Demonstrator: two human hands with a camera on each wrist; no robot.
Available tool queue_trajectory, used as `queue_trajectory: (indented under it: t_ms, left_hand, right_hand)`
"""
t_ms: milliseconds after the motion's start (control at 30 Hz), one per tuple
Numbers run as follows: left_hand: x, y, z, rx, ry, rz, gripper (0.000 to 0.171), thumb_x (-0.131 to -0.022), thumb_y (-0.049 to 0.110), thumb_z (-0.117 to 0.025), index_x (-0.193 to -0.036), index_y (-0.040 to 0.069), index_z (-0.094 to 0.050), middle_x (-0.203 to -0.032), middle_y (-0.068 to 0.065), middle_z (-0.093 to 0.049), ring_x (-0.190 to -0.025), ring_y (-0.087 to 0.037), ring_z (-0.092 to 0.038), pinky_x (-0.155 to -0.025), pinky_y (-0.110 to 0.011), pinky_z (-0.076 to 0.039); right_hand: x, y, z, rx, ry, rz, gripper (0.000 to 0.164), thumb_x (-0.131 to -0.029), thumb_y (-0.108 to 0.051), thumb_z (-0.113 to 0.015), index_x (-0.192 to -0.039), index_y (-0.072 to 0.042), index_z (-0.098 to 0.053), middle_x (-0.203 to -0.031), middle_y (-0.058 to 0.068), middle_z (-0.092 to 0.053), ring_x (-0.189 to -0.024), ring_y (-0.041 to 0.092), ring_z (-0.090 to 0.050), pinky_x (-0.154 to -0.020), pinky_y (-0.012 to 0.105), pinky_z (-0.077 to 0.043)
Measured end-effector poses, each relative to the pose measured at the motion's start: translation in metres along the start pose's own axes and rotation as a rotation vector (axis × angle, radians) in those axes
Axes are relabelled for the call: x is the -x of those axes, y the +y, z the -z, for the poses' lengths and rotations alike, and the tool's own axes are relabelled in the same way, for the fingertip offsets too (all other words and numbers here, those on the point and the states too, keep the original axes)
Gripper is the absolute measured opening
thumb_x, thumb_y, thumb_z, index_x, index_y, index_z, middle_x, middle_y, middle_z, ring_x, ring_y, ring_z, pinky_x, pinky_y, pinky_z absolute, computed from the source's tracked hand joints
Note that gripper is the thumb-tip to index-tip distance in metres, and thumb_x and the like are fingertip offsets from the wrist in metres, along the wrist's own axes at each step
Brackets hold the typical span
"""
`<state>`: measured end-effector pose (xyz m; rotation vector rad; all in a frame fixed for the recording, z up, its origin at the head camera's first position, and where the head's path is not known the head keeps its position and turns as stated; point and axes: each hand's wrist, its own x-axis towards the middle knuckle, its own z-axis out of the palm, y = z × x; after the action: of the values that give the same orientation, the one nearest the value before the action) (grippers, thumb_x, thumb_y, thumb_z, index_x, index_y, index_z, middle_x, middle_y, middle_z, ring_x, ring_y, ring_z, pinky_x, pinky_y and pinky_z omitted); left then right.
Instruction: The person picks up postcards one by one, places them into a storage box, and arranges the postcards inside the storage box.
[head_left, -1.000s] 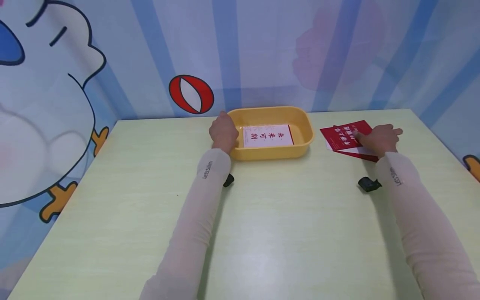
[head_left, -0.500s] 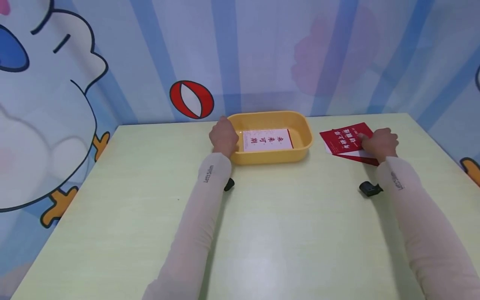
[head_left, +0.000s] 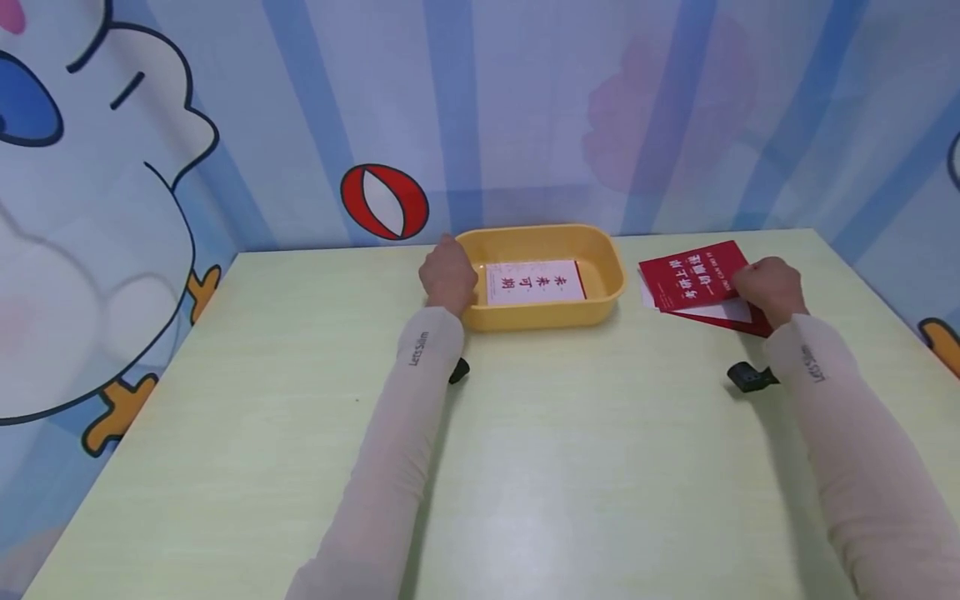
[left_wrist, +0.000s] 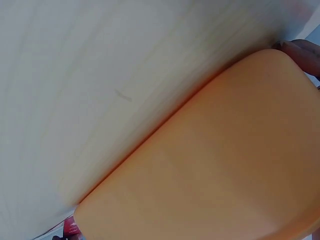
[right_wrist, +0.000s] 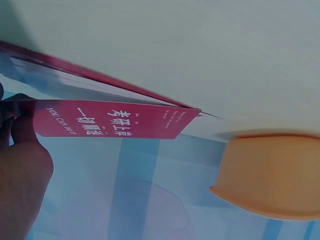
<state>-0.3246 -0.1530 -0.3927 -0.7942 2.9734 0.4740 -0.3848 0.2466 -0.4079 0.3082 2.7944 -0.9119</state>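
Note:
My left hand [head_left: 447, 271] grips the left end of a yellow plastic basin [head_left: 542, 316]. In the left wrist view the outer wall of the basin [left_wrist: 200, 160] fills much of the picture, fingertips [left_wrist: 304, 56] at its far corner. A white card [head_left: 535, 283] with red characters lies inside. To the right, my right hand [head_left: 771, 287] pinches the edge of a red card [head_left: 692, 277] printed with white characters. The right wrist view shows that red card [right_wrist: 110, 120] tilted up at the pinched end, over more cards [right_wrist: 90, 82] beneath it.
The pale table [head_left: 570, 450] meets a blue striped wall [head_left: 525, 108] just behind the basin. A black wrist camera [head_left: 750, 377] hangs below the right sleeve; another [head_left: 459, 370] shows beside the left sleeve.
My right hand has curled its fingers in, taken hold of the top red card's edge and moved slightly right. The left hand stays on the basin.

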Motion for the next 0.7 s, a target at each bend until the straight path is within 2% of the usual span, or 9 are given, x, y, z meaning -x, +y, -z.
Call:
queue_trajectory:
  t_ms: [167,467,700]
  left_hand:
    - [0.000,0.000,0.000,-0.001,-0.009,0.007,0.040,-0.093,0.020,-0.062,-0.126,0.006,-0.042,-0.115,-0.009,-0.064,-0.101,-0.021,-0.065,-0.092,-0.038,-0.057]
    - [0.003,0.001,0.001,-0.008,-0.004,0.002,0.039,-0.094,0.020,-0.061,-0.125,0.006,-0.042,-0.114,-0.008,-0.063,-0.099,-0.020,-0.064,-0.092,-0.037,-0.057]
    - [0.004,0.001,0.002,-0.002,-0.017,0.007,0.041,-0.093,0.020,-0.062,-0.126,0.007,-0.042,-0.115,-0.009,-0.063,-0.098,-0.021,-0.063,-0.093,-0.037,-0.056]
  right_hand:
    - [0.000,0.001,0.004,-0.048,-0.015,0.009,0.060,-0.096,-0.029,-0.039,-0.142,0.010,-0.034,-0.142,0.031,-0.039,-0.121,0.042,-0.040,-0.104,0.058,-0.043]
    - [0.002,-0.007,0.007,-0.208,-0.013,-0.076,0.062,-0.099,-0.033,-0.039,-0.150,0.001,-0.029,-0.152,0.024,-0.034,-0.127,0.037,-0.039,-0.110,0.054,-0.041]
    - [0.002,-0.012,0.006,-0.253,-0.014,-0.093,0.067,-0.098,-0.041,-0.037,-0.153,-0.004,-0.025,-0.155,0.021,-0.032,-0.129,0.037,-0.039,-0.110,0.055,-0.040]
